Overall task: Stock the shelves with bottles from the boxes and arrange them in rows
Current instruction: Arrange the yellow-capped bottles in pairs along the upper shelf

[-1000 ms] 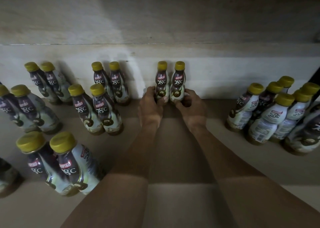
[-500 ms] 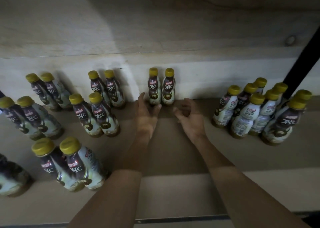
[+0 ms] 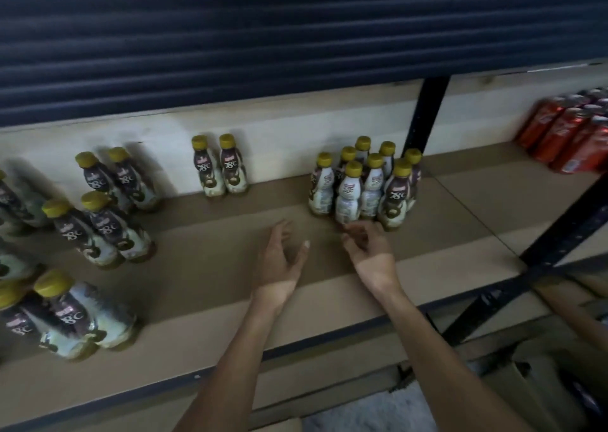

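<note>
Two yellow-capped coffee bottles point(image 3: 219, 168) stand side by side against the shelf's back wall. A cluster of several like bottles point(image 3: 365, 185) stands to their right. My left hand point(image 3: 279, 260) hovers over the brown shelf board point(image 3: 204, 277), fingers loosely spread, holding nothing. My right hand point(image 3: 368, 250) is also empty, its curled fingertips just in front of the cluster's nearest bottles. More bottle pairs point(image 3: 98, 227) stand in rows on the left.
Red cans point(image 3: 569, 135) stand on the neighbouring shelf bay at the right. A black upright post point(image 3: 424, 116) and a slanted black brace point(image 3: 539, 250) frame the bay. A dark blue shelf edge point(image 3: 263, 37) hangs overhead. A cardboard box point(image 3: 543, 375) sits below right.
Both hands let go of the two bottles at the back wall and pulled back toward the shelf front, shifting right toward the cluster. The view drew back and showed the overhead shelf and red cans.
</note>
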